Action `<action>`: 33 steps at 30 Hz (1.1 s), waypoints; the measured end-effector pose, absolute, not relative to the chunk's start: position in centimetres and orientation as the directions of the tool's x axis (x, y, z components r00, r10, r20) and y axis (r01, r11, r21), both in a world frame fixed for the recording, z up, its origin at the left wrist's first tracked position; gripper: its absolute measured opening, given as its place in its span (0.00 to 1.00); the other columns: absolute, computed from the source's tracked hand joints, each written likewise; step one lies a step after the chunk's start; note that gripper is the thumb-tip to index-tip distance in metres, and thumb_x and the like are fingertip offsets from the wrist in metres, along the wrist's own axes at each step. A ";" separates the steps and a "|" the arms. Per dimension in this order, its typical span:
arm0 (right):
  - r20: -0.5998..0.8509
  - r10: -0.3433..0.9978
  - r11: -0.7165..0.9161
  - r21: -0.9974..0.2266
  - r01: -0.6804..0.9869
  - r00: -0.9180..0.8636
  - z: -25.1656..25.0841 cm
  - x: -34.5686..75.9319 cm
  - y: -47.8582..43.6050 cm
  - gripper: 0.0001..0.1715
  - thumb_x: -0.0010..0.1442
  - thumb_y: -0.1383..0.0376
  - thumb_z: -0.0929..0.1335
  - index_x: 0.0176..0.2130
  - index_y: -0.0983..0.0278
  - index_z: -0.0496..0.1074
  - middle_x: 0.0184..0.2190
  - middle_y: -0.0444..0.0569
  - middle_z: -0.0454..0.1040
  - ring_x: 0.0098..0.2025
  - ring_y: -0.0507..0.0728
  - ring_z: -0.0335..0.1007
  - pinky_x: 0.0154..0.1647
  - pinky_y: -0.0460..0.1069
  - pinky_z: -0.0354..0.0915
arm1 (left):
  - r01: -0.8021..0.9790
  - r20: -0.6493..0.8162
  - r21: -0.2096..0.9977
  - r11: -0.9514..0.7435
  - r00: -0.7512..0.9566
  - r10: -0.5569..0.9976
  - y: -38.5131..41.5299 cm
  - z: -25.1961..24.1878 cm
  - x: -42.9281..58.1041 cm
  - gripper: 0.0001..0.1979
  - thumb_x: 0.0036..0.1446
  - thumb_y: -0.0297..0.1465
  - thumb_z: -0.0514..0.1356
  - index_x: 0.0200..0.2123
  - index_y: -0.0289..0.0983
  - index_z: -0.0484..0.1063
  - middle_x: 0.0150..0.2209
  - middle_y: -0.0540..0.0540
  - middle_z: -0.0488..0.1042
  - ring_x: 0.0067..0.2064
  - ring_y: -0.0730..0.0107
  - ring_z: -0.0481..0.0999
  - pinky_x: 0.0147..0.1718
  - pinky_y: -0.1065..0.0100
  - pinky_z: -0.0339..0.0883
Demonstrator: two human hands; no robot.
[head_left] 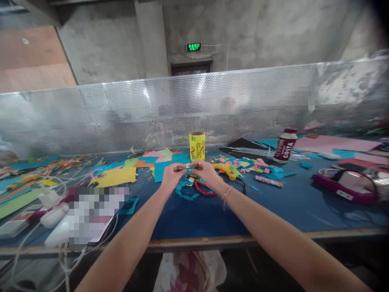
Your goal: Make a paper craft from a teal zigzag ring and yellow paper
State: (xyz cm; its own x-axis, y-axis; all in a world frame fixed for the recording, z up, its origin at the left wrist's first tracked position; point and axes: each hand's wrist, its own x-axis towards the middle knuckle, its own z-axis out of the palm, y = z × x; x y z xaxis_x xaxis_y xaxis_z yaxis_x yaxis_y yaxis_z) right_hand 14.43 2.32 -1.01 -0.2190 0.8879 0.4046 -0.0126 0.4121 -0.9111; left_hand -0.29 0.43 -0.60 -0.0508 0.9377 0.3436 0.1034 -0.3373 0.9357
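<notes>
My left hand [172,173] and my right hand [204,170] meet above the blue table [273,202], fingertips pinched together on a small blue paper piece [188,167] held between them. Just beyond my hands stands a yellow tape roll [197,146]. Under my right wrist lie red-handled scissors [204,189] and a curled blue paper cutout [184,191]. A yellow glue gun [225,169] lies right of my right hand.
Coloured paper scraps [249,164] and sheets, including a yellow sheet [117,176], litter the table. A Costa bottle [285,145] stands at the right, a pink device [346,184] farther right. White cables and gadgets [54,215] lie left. A perforated metal screen [121,113] backs the table.
</notes>
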 end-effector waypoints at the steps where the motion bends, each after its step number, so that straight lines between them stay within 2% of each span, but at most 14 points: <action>1: 0.392 0.889 0.401 -0.916 -0.013 -0.235 -1.0 14.4 2.3 0.13 0.40 0.62 0.71 0.30 0.65 0.71 0.24 0.44 0.71 0.28 0.51 0.67 0.33 0.49 0.65 | 0.130 0.357 0.928 -0.348 -0.049 0.933 0.4 -0.6 -0.3 0.09 0.38 0.29 0.64 0.27 0.34 0.72 0.26 0.46 0.75 0.31 0.67 0.74 0.32 0.68 0.67; 8: 0.308 0.923 0.326 -0.944 0.043 -0.230 -0.6 14.3 1.9 0.11 0.43 0.59 0.70 0.24 0.66 0.72 0.22 0.43 0.70 0.24 0.50 0.66 0.30 0.48 0.67 | 0.216 0.400 0.897 -0.386 -0.024 0.916 0.4 -0.7 -0.5 0.08 0.40 0.28 0.62 0.28 0.34 0.72 0.28 0.44 0.76 0.33 0.66 0.75 0.33 0.67 0.67; 15: 0.272 0.938 0.278 -0.961 -0.001 -0.213 -0.4 14.2 1.6 0.10 0.44 0.60 0.70 0.24 0.66 0.72 0.23 0.43 0.71 0.25 0.50 0.69 0.34 0.48 0.69 | 0.203 0.405 0.898 -0.390 -0.037 0.914 0.3 -0.5 -0.4 0.09 0.40 0.29 0.63 0.29 0.34 0.73 0.28 0.44 0.76 0.33 0.66 0.75 0.33 0.67 0.67; 22: 0.346 0.916 0.366 -0.928 0.070 -0.204 -0.6 14.1 1.7 0.11 0.45 0.59 0.70 0.22 0.65 0.70 0.20 0.43 0.69 0.23 0.51 0.69 0.28 0.47 0.68 | 0.090 0.320 0.944 -0.319 -0.002 0.947 0.2 -0.7 -0.4 0.11 0.41 0.35 0.63 0.26 0.33 0.72 0.24 0.45 0.74 0.27 0.70 0.73 0.29 0.68 0.68; 28: 0.285 0.930 0.281 -0.958 -0.048 -0.233 -0.4 14.0 1.3 0.13 0.41 0.58 0.71 0.21 0.65 0.70 0.19 0.43 0.70 0.22 0.51 0.69 0.28 0.48 0.69 | 0.238 0.391 0.893 -0.381 0.006 0.920 0.4 -0.2 -0.9 0.10 0.41 0.36 0.63 0.23 0.34 0.72 0.19 0.49 0.71 0.22 0.73 0.69 0.22 0.72 0.63; 33: 0.191 0.920 0.142 -0.976 -0.163 -0.342 -0.3 14.4 1.6 0.10 0.41 0.61 0.72 0.24 0.66 0.72 0.21 0.45 0.71 0.27 0.54 0.71 0.34 0.50 0.70 | 0.241 0.367 0.897 -0.372 0.066 0.928 0.4 0.0 -1.1 0.11 0.41 0.37 0.62 0.21 0.34 0.70 0.18 0.50 0.69 0.20 0.73 0.69 0.23 0.71 0.64</action>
State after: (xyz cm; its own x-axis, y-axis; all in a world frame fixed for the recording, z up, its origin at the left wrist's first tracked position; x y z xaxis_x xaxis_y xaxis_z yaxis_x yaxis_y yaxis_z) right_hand 14.43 1.58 -0.32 -0.3421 0.9200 0.1912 -0.1631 0.1423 -0.9763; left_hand -1.07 0.37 0.02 0.0657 0.9278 0.3673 0.2406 -0.3719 0.8965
